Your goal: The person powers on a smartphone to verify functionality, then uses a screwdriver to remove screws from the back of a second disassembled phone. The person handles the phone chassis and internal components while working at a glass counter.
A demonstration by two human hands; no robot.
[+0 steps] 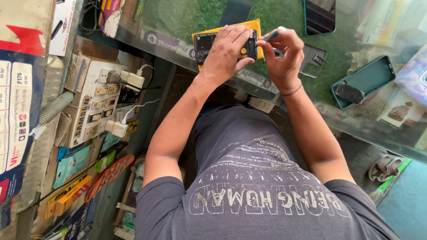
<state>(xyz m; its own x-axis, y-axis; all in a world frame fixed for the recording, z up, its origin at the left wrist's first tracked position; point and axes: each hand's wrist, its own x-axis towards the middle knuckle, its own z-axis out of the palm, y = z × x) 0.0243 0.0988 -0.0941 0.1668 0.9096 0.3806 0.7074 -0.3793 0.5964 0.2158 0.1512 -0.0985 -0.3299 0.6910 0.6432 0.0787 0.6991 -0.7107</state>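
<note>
An opened black phone (203,46) lies on a yellow mat (255,24) on the glass counter (284,95). My left hand (227,52) rests on top of the phone and presses it down. My right hand (282,55) is just to its right, fingers pinched on a thin teal-handled tool (269,35) whose tip points at the phone's right end. A thin band circles my right wrist. A grey phone frame (315,60) lies beside my right hand.
A teal phone case (371,75) holding a small dark part, a teal-edged phone (319,17) and printed cards lie on the counter. At left, a white power strip (91,104) with chargers, cables and packaged accessories. Sandals (383,165) sit on the floor.
</note>
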